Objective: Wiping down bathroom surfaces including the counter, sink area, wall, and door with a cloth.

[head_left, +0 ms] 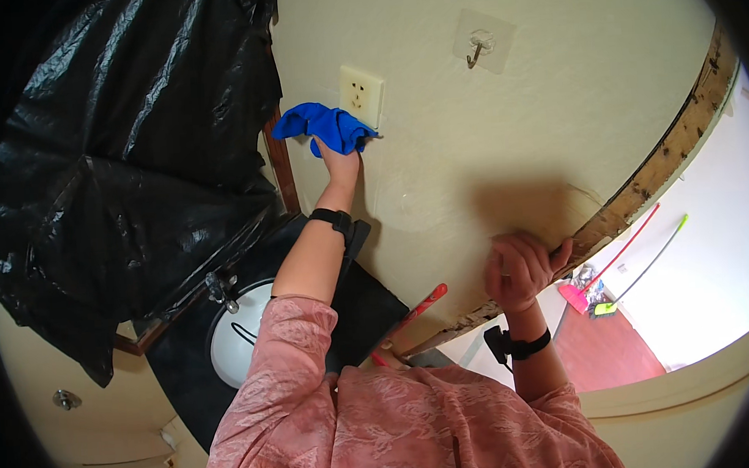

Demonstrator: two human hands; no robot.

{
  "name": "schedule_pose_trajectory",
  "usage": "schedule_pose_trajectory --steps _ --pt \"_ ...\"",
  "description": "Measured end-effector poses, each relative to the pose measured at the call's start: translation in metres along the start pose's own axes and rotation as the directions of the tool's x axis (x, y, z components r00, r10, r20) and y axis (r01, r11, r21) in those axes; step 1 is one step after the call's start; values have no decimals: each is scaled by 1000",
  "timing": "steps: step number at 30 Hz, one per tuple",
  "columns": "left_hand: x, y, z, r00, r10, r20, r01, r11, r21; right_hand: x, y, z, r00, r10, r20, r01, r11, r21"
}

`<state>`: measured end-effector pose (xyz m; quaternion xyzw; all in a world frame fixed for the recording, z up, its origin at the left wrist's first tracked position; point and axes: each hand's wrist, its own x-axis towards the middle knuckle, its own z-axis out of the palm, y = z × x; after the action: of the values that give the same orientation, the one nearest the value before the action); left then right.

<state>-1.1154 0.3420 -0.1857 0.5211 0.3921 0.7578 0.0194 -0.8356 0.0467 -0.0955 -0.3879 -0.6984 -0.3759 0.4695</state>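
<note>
My left hand (340, 161) is closed on a bunched blue cloth (322, 125), which lies against the pale wall. The cloth's upper edge meets the lower part of a cream wall socket (361, 96). Further right, my right hand (524, 268) is raised near the worn wooden door frame (635, 191). Its fingers are loosely bent with the thumb apart, and nothing shows in them. A dark shadow falls on the wall just above that hand. Black straps with small dark devices sit on both wrists.
Black plastic sheeting (133, 153) hangs at the left over a brown-framed panel. Below it are a white basin (228, 348), a metal tap (222, 291) and a black counter (370, 310). A clear adhesive hook (477, 51) is on the wall. Through the doorway stand a pink broom (574, 296) and a green one (605, 308).
</note>
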Motion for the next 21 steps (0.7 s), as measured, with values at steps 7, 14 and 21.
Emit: schedule_pose_trajectory --steps 7,14,21 --pt "-130 100 10 958 241 152 -266 949 168 -6 7 0 1000 8 12 -8 999 -54" --pt "-86 61 1 992 4 124 5 997 -75 -2 5 6 1000 -25 -12 25 999 -43" --pt "-97 111 -14 889 313 333 -358 930 80 -21 6 12 993 -11 117 15 999 -33"
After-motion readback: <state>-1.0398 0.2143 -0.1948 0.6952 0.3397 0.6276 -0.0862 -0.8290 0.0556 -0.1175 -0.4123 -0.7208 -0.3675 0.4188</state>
